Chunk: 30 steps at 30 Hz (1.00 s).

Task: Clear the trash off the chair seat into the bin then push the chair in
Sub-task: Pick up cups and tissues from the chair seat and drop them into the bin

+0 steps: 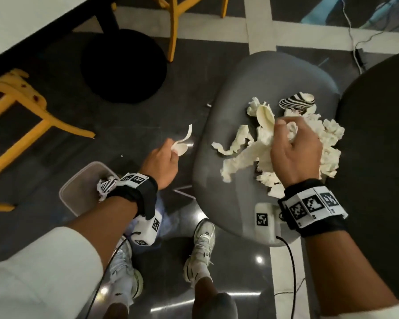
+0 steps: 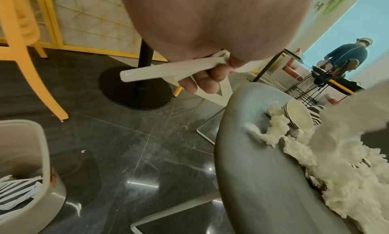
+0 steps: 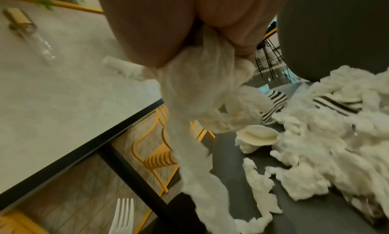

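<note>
Now the right hand [image 1: 295, 148] is clutching crumpled tissue [image 3: 202, 94] while the left hand [image 1: 161, 162] is pinching plastic cutlery [image 2: 160, 72], both probably needing carrying to the bin [image 1: 78, 187] below the left fingers [image 2: 202, 83].

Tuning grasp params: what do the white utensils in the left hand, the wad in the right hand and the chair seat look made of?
Utensils in left hand: smooth, slightly glossy white plastic, rigid thin handles.
Wad in right hand: soft tissue paper, matte, crumpled with torn fuzzy edges.
Chair seat: grey moulded shell, probably plastic; satin sheen, rounded edge, no weave visible.
</note>
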Motion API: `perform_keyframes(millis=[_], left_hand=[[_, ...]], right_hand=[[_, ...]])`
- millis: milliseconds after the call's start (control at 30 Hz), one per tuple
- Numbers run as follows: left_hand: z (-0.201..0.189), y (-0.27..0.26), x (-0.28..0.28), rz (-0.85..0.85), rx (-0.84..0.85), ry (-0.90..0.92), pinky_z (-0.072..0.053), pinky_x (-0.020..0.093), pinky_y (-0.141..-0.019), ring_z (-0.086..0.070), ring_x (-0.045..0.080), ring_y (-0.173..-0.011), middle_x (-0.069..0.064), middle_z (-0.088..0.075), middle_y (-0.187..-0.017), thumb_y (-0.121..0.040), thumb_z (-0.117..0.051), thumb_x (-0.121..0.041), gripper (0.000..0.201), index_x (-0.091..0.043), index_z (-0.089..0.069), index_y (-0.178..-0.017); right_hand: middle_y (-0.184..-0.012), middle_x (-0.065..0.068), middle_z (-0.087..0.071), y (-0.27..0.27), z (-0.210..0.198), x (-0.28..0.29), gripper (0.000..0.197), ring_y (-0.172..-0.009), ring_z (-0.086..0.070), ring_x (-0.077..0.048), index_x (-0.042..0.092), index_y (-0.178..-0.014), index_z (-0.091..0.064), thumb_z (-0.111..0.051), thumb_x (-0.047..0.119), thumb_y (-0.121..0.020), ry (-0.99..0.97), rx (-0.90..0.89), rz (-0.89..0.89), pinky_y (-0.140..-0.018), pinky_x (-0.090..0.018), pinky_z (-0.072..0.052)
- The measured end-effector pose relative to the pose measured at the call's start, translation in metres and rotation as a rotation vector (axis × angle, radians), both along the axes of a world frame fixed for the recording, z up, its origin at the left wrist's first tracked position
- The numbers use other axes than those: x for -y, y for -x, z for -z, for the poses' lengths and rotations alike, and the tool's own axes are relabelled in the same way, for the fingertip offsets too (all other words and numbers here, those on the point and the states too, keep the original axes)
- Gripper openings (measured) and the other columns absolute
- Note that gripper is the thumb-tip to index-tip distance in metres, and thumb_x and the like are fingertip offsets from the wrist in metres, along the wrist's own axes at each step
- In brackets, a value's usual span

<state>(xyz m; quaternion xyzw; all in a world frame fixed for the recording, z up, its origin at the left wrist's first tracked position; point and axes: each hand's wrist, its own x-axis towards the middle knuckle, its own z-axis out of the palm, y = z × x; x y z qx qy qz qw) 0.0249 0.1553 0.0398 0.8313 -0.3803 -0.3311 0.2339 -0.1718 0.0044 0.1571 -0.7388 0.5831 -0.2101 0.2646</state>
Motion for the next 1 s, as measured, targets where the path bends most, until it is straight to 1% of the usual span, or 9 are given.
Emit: perform_keyframes(millis=[100, 167, 300, 367, 533, 633, 733, 866, 1000], left_hand=[[0.008, -0.003, -0.01, -0.02, -0.024, -0.019, -0.045, 0.043, -0.07, -0.059, 0.046, -0.087, 0.027, -0.064, -0.096, -0.098, -0.038, -0.018, 0.013, -0.01, -0.044, -0.106], [0.015, -0.007, -0.017, -0.032, -0.04, -0.028, -0.042, 0.04, -0.069, -0.06, 0.046, -0.088, 0.028, -0.064, -0.099, -0.098, -0.038, -0.019, 0.014, -0.011, -0.045, -0.108], [0.03, -0.023, -0.037, -0.109, -0.093, -0.082, -0.043, 0.039, -0.073, -0.06, 0.044, -0.093, 0.025, -0.064, -0.103, -0.099, -0.037, -0.022, 0.017, -0.012, -0.044, -0.111], [0.036, -0.034, -0.05, -0.17, -0.123, -0.111, -0.047, 0.045, -0.081, -0.059, 0.044, -0.098, 0.024, -0.063, -0.108, -0.099, -0.036, -0.023, 0.018, -0.012, -0.044, -0.111], [0.057, -0.072, -0.099, -0.32, -0.172, -0.175, -0.049, 0.049, -0.088, -0.06, 0.043, -0.101, 0.027, -0.063, -0.106, -0.097, -0.038, -0.018, 0.016, -0.009, -0.046, -0.108], [0.083, -0.103, -0.142, -0.406, -0.187, -0.283, -0.046, 0.045, -0.092, -0.059, 0.041, -0.105, 0.024, -0.064, -0.11, -0.096, -0.039, -0.014, 0.025, -0.005, -0.05, -0.116], [0.118, -0.132, -0.191, -0.457, -0.283, -0.34, -0.046, 0.044, -0.099, -0.06, 0.031, -0.11, 0.006, -0.065, -0.115, -0.093, -0.041, -0.009, 0.034, -0.012, -0.055, -0.124], [0.155, -0.162, -0.243, -0.459, -0.365, -0.369, -0.05, 0.043, -0.094, -0.062, 0.034, -0.105, 0.013, -0.069, -0.112, -0.088, -0.045, -0.004, 0.033, -0.012, -0.064, -0.113], [0.198, -0.19, -0.279, -0.506, -0.381, -0.42, -0.057, 0.05, -0.077, -0.062, 0.049, -0.096, 0.028, -0.067, -0.093, -0.07, -0.056, -0.016, 0.014, -0.027, -0.063, -0.064]], right_hand=[[-0.095, -0.001, -0.072, -0.006, 0.023, -0.004, 0.064, -0.094, -0.066, -0.024, 0.017, -0.104, -0.065, -0.069, 0.071, -0.07, -0.26, -0.103, 0.038, -0.087, -0.039, -0.055], [-0.104, -0.003, -0.074, -0.01, 0.042, -0.008, 0.076, -0.098, -0.069, -0.025, 0.017, -0.111, -0.064, -0.078, 0.067, -0.056, -0.385, -0.109, 0.045, -0.089, -0.044, -0.058], [-0.076, -0.01, -0.072, -0.04, 0.064, -0.03, 0.013, -0.073, -0.071, -0.026, 0.011, -0.079, -0.065, -0.073, 0.019, -0.074, -0.564, 0.134, -0.017, -0.068, -0.048, -0.059], [-0.078, -0.015, -0.072, -0.07, 0.069, -0.049, 0.017, -0.076, -0.072, -0.031, 0.01, -0.079, -0.065, -0.067, 0.027, -0.074, -0.617, 0.197, -0.063, -0.071, -0.051, -0.06], [-0.074, 0.007, -0.064, -0.149, 0.099, -0.111, 0.011, -0.07, -0.062, -0.013, 0.015, -0.09, -0.061, -0.063, 0.023, -0.082, -0.599, 0.174, -0.21, -0.074, -0.038, -0.055], [-0.085, 0.002, -0.067, -0.188, 0.14, -0.158, 0.011, -0.082, -0.067, -0.016, 0.02, -0.091, -0.059, -0.065, 0.027, -0.086, -0.713, 0.163, -0.233, -0.084, -0.045, -0.059], [-0.098, -0.007, -0.069, -0.221, 0.181, -0.206, 0.032, -0.091, -0.07, -0.023, 0.016, -0.104, -0.056, -0.069, 0.039, -0.086, -0.885, 0.152, -0.166, -0.086, -0.048, -0.06], [-0.103, -0.009, -0.063, -0.256, 0.226, -0.26, 0.047, -0.099, -0.066, -0.029, 0.017, -0.109, -0.047, -0.06, 0.043, -0.072, -1.143, 0.217, 0.002, -0.094, -0.055, -0.055], [-0.118, -0.015, -0.059, -0.281, 0.261, -0.295, 0.053, -0.111, -0.061, -0.034, 0.016, -0.12, -0.04, -0.049, 0.033, -0.07, -1.213, 0.185, 0.038, -0.1, -0.056, -0.051]])
